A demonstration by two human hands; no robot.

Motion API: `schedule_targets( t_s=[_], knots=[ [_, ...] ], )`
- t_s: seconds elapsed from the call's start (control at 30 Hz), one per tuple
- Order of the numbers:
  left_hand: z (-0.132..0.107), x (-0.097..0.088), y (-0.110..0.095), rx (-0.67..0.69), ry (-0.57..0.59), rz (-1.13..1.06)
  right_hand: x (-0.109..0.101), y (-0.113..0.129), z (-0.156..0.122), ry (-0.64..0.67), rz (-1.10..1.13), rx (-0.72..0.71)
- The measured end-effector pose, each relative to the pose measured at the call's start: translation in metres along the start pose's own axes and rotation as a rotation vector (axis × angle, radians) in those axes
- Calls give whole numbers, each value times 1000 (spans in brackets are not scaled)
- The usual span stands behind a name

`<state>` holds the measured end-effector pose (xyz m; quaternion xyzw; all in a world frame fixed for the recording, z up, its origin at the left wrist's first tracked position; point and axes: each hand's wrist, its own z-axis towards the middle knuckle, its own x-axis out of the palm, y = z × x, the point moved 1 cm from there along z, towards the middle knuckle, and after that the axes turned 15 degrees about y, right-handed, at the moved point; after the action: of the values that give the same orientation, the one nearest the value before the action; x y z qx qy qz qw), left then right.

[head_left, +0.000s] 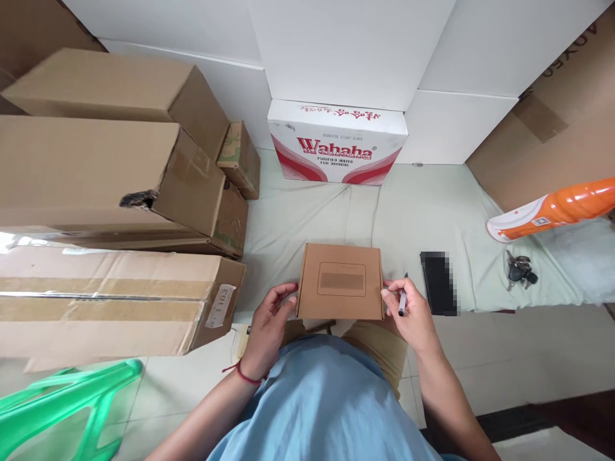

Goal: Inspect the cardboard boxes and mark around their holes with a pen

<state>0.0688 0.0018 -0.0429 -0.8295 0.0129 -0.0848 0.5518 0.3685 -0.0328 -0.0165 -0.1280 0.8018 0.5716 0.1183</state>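
A small brown cardboard box (342,304) lies closed in front of me at the near edge of the cloth-covered surface, with a printed rectangle on its lid. My left hand (273,323) grips the box's left side, its fingers curved and the thumb at the edge. On the opposite side, my right hand (410,317) holds a pen (402,302) with a grey barrel between its fingers. The thumb and fingertips of that hand also meet the box's right edge. The undersides of the fingers are hidden.
Large cartons (91,173) are stacked at left, above a green plastic stool (96,410). Behind stands a white and red Wahaha carton (339,150). To the right are a blurred black object (438,285), keys (520,269) and an orange bottle (567,208).
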Motion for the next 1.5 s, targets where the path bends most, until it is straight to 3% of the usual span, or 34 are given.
schedule_targets(
  t_s=[0.17, 0.37, 0.47, 0.63, 0.8, 0.9, 1.03, 1.23, 1.37, 1.5],
  knots=[
    [2, 4, -5, 23, 175, 61, -1, -4, 11, -76, -90, 29],
    [-16, 20, -32, 322, 251, 385, -12, -9, 18, -146, 4, -10],
    [-21, 27, -39, 399, 254, 416, -11, -10, 16, -183, 40, -28],
    [-16, 17, -24, 360, 223, 201, -11, 1, 3, -177, 95, -129],
    [-6, -2, 2, 192, 128, -19, -8, 30, -18, -34, 51, -296],
    [-4, -4, 11, 94, 103, -67, 2, 43, -26, 3, -54, -368],
    [-4, -2, 11, 73, 29, -32, 17, 44, -24, -50, -42, -386],
    [-3, 0, 4, 261, -34, 106, 20, 24, -12, -202, 199, -268],
    [-3, -3, 8, 446, -56, 315, 15, 18, -9, -257, 295, -250],
    [-5, -4, 11, 571, -153, 539, 9, 19, -6, -334, 461, -210]
  ],
)
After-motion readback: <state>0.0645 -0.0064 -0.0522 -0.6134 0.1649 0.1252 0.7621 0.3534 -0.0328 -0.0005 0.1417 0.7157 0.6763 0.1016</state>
